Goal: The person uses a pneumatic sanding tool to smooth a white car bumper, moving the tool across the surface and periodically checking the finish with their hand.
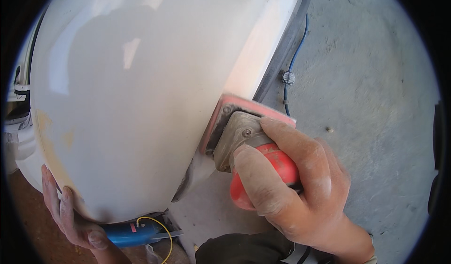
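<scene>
A large white car body panel (141, 123) fills the left and middle of the view, with tan filler patches (50, 144) along its left edge. Dust covers my right hand (300, 179), which is wrapped round the red body of a power sander (268, 170). The sander's rectangular pad (253, 105) lies against the panel's right edge, below a pale sanded strip (256, 52). At the lower left, my left hand (75, 217) rests its spread fingers against the panel's edge and holds nothing.
Along the grey concrete floor (376, 99) on the right runs a blue cable (298, 48) with a round grey fitting (288, 78). Beneath the panel's lower edge lie a blue cylindrical object (131, 233) and a yellow cord (164, 231).
</scene>
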Demonstrator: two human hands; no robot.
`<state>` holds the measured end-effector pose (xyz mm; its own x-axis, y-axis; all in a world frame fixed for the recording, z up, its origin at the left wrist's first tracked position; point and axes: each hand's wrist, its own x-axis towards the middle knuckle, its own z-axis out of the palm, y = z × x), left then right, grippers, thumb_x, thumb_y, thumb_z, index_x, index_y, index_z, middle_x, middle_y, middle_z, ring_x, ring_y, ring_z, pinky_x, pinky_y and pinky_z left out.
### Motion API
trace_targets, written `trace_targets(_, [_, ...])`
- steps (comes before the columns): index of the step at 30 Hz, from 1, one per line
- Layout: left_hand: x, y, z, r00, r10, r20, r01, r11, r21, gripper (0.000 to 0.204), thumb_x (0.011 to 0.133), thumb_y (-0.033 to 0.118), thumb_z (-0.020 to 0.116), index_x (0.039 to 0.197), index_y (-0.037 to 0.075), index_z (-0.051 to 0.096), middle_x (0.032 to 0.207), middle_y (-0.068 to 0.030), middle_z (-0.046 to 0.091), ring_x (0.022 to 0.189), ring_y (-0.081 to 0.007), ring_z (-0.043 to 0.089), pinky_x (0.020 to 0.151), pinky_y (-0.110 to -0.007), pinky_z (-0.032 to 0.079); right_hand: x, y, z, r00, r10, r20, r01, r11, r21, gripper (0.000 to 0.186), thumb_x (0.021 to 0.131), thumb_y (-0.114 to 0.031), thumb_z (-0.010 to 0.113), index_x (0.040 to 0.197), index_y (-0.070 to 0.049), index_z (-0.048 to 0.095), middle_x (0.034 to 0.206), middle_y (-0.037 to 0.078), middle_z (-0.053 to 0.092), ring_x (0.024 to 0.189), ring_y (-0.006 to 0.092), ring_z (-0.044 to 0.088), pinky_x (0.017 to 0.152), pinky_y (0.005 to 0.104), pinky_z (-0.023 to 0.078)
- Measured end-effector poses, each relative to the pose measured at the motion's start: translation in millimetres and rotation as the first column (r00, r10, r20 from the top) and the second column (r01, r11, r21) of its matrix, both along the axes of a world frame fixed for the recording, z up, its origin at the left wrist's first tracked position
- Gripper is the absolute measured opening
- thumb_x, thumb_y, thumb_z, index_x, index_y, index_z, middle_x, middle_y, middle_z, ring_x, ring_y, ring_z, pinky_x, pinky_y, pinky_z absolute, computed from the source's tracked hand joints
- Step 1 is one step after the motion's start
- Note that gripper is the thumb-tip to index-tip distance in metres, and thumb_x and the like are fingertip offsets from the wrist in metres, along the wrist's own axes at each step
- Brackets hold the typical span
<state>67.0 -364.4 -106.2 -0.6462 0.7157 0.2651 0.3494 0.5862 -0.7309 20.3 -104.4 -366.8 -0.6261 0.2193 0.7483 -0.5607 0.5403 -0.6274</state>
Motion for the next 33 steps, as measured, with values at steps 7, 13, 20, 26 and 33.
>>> trace_targets(7, [2,2,-2,1.000,0.008,0.021,-0.008,1.000,0.015,0.080,0.103,0.070,0.025,0.144,0.009,0.055,0.152,-0.0301,0.047,0.139,-0.0531,0.047,0.114,-0.066,0.038,5,-8,3,1.000,-0.021,-0.021,0.021,1.000,0.016,0.047,0.066,-0.012,0.079,0.109,-0.027,0.069,0.111,0.011,0.068,0.061,0.0139,0.053,0.051,0.0242,0.046])
trace_targets(13, [0,4,-5,1.000,0.004,0.000,-0.004,1.000,0.025,0.080,0.105,0.065,0.028,0.143,0.001,0.056,0.150,-0.0362,0.047,0.138,-0.0535,0.048,0.113,-0.064,0.038,-29,28,-4,0.994,0.109,-0.017,-0.110,0.987,-0.115,0.053,0.064,-0.008,0.080,0.116,-0.015,0.071,0.108,0.013,0.067,0.072,0.0230,0.064,0.058,0.0287,0.054])
trace_targets(20, [-5,-3,0,0.999,-0.038,0.020,0.037,0.999,0.030,0.077,0.104,0.065,0.030,0.144,0.004,0.055,0.151,-0.0360,0.046,0.138,-0.0530,0.048,0.112,-0.065,0.038,-82,77,2,0.971,0.212,-0.109,-0.227,0.962,-0.153,0.056,0.067,0.003,0.082,0.119,-0.010,0.066,0.104,0.009,0.066,0.089,0.0244,0.067,0.075,0.0327,0.055])
trace_targets(26, [-2,-7,2,0.999,-0.037,0.033,0.036,0.999,0.026,0.075,0.104,0.063,0.031,0.144,0.004,0.054,0.153,-0.0355,0.044,0.138,-0.0524,0.048,0.113,-0.065,0.037,-110,103,-4,0.984,0.091,-0.156,-0.110,0.987,-0.117,0.065,0.065,-0.002,0.087,0.125,-0.011,0.063,0.110,0.009,0.068,0.101,0.0247,0.068,0.086,0.0320,0.056])
trace_targets(33, [1,-9,8,0.998,-0.030,0.052,0.030,1.000,0.006,0.069,0.106,0.058,0.033,0.144,0.004,0.054,0.154,-0.0351,0.042,0.141,-0.0524,0.045,0.115,-0.066,0.035,-98,100,-33,0.972,-0.193,0.135,0.234,0.859,-0.455,0.064,0.073,-0.012,0.088,0.130,-0.009,0.060,0.116,0.011,0.066,0.102,0.0254,0.069,0.087,0.0346,0.059])
